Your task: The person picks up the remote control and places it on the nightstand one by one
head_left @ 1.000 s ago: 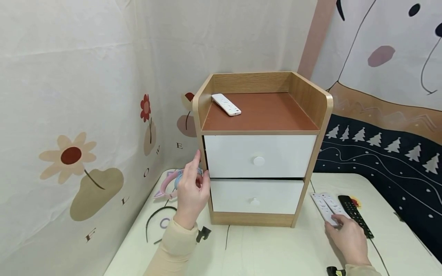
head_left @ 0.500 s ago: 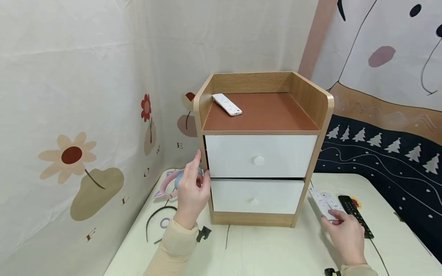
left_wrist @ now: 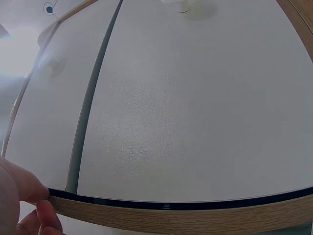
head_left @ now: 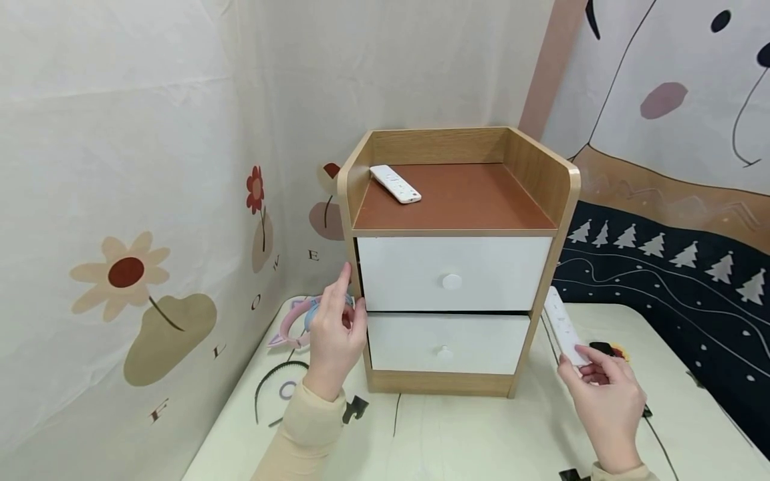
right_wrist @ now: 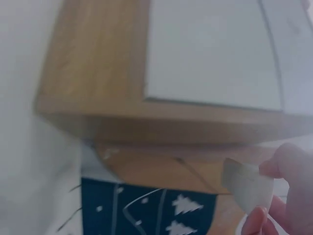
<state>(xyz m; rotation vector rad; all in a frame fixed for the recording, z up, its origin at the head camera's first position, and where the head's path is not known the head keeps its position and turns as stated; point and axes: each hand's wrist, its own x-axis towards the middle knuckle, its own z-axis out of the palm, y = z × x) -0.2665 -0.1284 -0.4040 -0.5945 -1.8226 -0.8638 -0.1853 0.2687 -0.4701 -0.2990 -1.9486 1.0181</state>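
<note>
A small wooden cabinet (head_left: 439,381) with two white drawers stands on the table, a white remote control (head_left: 396,184) lying on its brown top. My left hand (head_left: 337,334) touches its left side, index finger pointing up; the left wrist view has the thumb (left_wrist: 27,183) against the front edge. To the right of the cabinet, my right hand (head_left: 607,394) pinches the lower end of another white remote control (head_left: 562,327) between thumb and fingers, raised off the table. Behind that hand a black remote control (head_left: 601,349) is mostly hidden. The right wrist view is blurred.
Left of the cabinet lie a pink headband (head_left: 291,327), a black headband (head_left: 260,387) and a small purple ring (head_left: 287,389). Dark cords run along the white table (head_left: 469,441). Printed cloth walls (head_left: 180,167) stand close behind and on both sides.
My right hand has picked up the white remote control and moved up with it. The second white remote beside it is no longer visible. My left hand stays at the cabinet's side.
</note>
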